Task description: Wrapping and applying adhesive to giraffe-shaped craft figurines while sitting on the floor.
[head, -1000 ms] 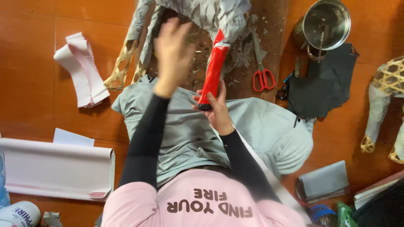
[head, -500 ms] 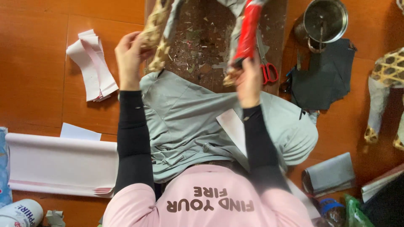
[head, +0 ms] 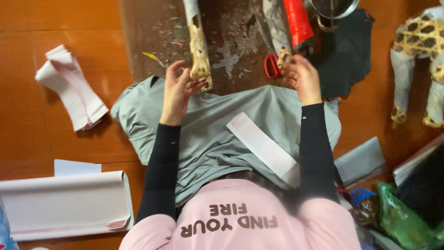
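Note:
A paper-covered woven frame stands on a dark wooden board [head: 152,41] in front of me. My left hand [head: 178,92] grips the foot of its tan woven leg [head: 199,51]. My right hand [head: 303,76] holds the foot of a grey papered leg [head: 279,34], beside a leg wrapped in red [head: 298,21]. Red-handled scissors [head: 269,68] lie just left of my right hand. A grey cloth [head: 208,134] covers my lap, and a white paper strip [head: 263,148] lies on it between my forearms.
A folded paper stack [head: 74,92] and large white sheets [head: 64,203] lie on the orange floor at left. A metal pot [head: 333,7], a dark cloth [head: 347,55] and another woven figure [head: 416,41] are at right. A green bag [head: 407,217] sits at lower right.
Both hands have come down to the feet of the two legs. The right hand has left the red wrapped piece and now holds the grey leg's foot.

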